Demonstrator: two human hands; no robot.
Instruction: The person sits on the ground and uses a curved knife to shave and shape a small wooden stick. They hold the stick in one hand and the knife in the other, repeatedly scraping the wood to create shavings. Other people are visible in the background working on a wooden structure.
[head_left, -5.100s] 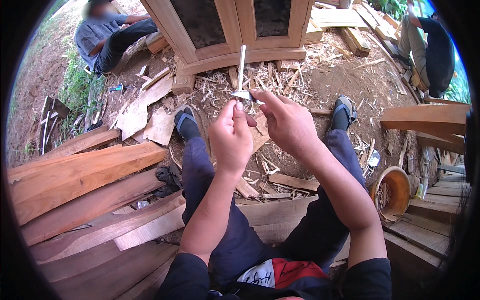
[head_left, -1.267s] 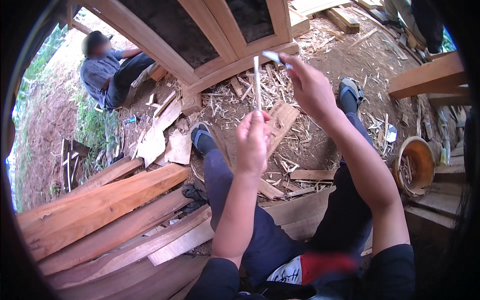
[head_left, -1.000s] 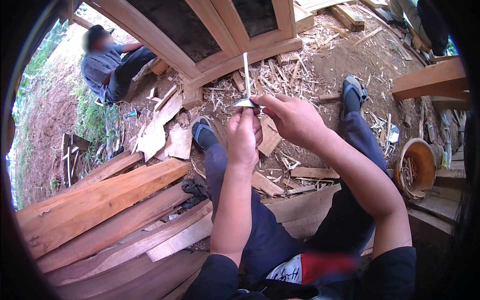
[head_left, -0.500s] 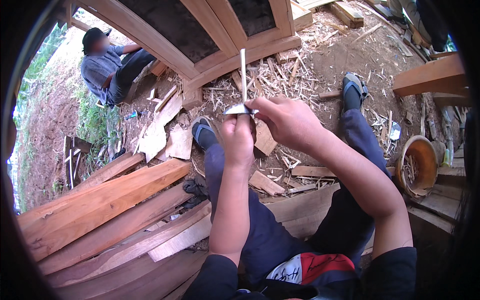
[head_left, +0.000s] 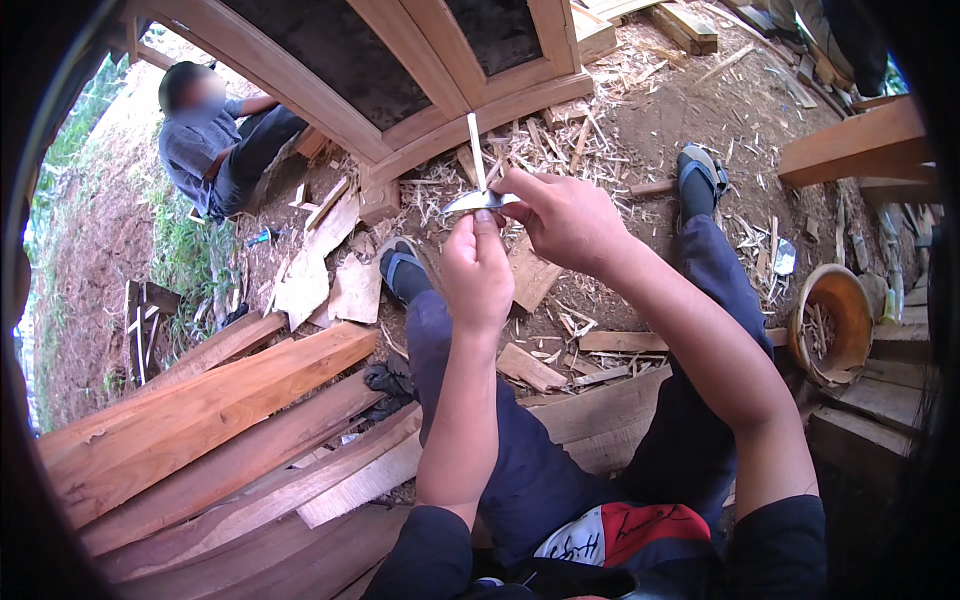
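Observation:
My left hand [head_left: 477, 275] is closed, thumb uppermost, around the near end of a thin pale wood strip [head_left: 476, 150]. The strip points away from me, its far part sticking out past my fingers. In my right hand [head_left: 570, 222] is a knife, fingers wrapped around its handle, which they hide. Its shiny blade [head_left: 464, 203] lies crosswise over the strip, tip to the left, just beyond my left thumb. Whether the edge bites into the wood cannot be made out.
A framed wooden panel [head_left: 430, 140] stands ahead, with a seated person [head_left: 215, 135] at its left. Wood shavings [head_left: 620, 150] litter the dirt. Planks [head_left: 210, 400] lie at the left, a beam [head_left: 850, 145] juts in from the right, and an orange-brown bucket [head_left: 835, 330] holds scraps.
The knife blade has moved slightly nearer the top of the picture, away from my left fist. The strip's far tip has swung left and now tilts. My left thumb shows more plainly.

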